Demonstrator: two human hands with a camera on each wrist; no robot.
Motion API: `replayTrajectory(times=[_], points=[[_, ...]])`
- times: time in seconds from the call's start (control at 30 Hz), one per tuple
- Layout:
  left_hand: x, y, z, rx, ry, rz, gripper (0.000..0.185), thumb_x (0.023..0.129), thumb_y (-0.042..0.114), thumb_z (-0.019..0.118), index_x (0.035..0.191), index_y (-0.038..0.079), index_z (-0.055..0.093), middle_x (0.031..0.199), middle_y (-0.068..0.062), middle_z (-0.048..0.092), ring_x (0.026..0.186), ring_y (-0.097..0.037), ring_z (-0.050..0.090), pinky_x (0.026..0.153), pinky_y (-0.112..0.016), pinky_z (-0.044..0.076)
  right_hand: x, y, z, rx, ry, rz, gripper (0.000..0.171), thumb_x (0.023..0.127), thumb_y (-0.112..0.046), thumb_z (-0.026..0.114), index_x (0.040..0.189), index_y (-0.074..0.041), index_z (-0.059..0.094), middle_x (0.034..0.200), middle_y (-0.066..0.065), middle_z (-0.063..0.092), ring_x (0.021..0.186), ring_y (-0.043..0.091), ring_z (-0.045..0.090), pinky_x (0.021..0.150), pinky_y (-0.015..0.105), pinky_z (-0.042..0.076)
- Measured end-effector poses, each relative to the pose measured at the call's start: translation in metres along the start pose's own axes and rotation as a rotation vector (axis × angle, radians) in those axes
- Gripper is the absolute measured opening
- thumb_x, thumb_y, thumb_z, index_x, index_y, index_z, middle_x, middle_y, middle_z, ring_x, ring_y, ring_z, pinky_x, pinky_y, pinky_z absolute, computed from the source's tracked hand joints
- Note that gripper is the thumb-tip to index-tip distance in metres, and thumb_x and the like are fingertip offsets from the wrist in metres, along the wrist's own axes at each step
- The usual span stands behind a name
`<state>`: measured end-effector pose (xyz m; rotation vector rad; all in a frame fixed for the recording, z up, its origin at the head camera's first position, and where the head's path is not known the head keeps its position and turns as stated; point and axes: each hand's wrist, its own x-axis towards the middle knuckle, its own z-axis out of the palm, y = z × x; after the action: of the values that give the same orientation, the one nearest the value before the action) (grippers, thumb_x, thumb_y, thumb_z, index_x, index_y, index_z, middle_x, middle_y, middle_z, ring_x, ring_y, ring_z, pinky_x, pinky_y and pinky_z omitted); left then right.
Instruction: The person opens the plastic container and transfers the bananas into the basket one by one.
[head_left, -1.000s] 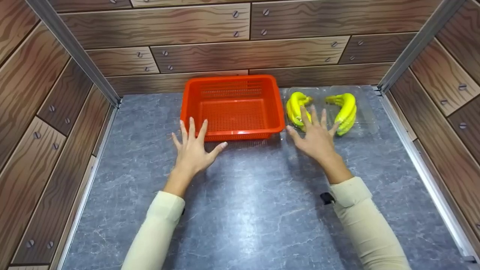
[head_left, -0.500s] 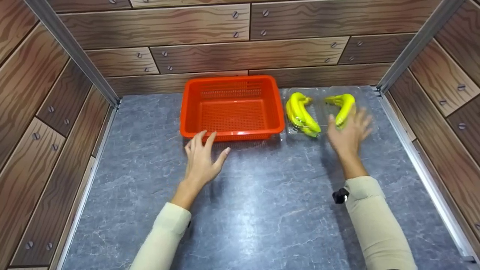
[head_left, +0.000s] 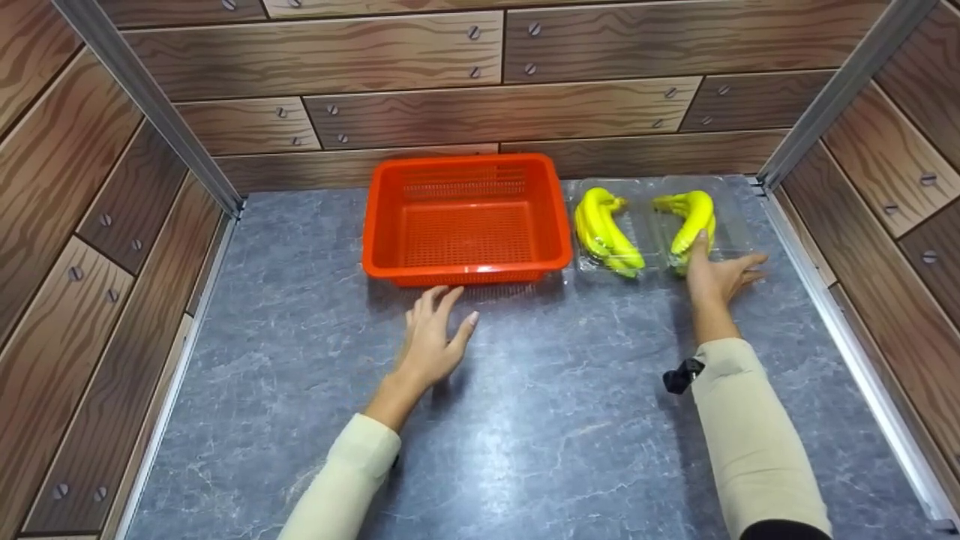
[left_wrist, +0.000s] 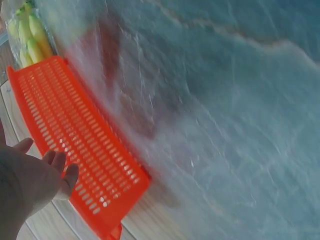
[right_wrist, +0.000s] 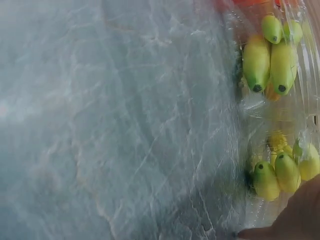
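Two bunches: two banana bunches lie in a clear plastic tray (head_left: 739, 238) just right of the orange basket (head_left: 466, 217), which serves as the landmark.
Near bunch: the right banana bunch (head_left: 694, 217) sits on the tray's far side from the basket; the left banana bunch (head_left: 604, 232) lies between it and the basket wall.
Right hand: the right hand (head_left: 716, 276) is at the tray's front edge, well right of the basket, thumb laid on the right bunch's lower end and fingers spread flat toward the tray's outer corner. It encloses nothing yet.
Left hand: the left hand (head_left: 435, 337) hovers over the grey tabletop (head_left: 525, 420) just in front of the basket's front rim, fingers relaxed and slightly parted, holding nothing. The left wrist view shows its fingertips near the basket's perforated wall, not gripping it.
Basket: nothing shows inside it; its mesh floor is visible.
Step in hand (judgement): the right hand seems to be settling onto the right bunch for a pick-up.
Doing it well (judgement): wrap the fingers round the bunch's thick middle, not the tips, so it does not swing; lift straight up so the light tray is not dragged along.
Risk (judgement): the thin tray may stick to the fruit or slide toward the basket; the free hand could steady it.
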<state>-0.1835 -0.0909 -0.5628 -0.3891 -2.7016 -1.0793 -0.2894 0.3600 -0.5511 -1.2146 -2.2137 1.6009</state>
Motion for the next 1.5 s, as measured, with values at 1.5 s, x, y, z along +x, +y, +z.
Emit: replayTrajectory(times=[1.5], points=[[0.027,0.085,0.104,-0.325,-0.4,-0.058,0.055,0.112,0.038,0.05,0.155,0.004,0.053,0.154,-0.018,0.059,0.144,-0.034,0.058,0.126,-0.048,0.044,0.042,0.027,-0.128,-0.279,-0.103,-0.168,0.072,0.099,-0.021,0.027,0.171,-0.019,0.013,0.18,0.011,0.011,0.168,0.036,0.012,0.139,0.046,0.014]])
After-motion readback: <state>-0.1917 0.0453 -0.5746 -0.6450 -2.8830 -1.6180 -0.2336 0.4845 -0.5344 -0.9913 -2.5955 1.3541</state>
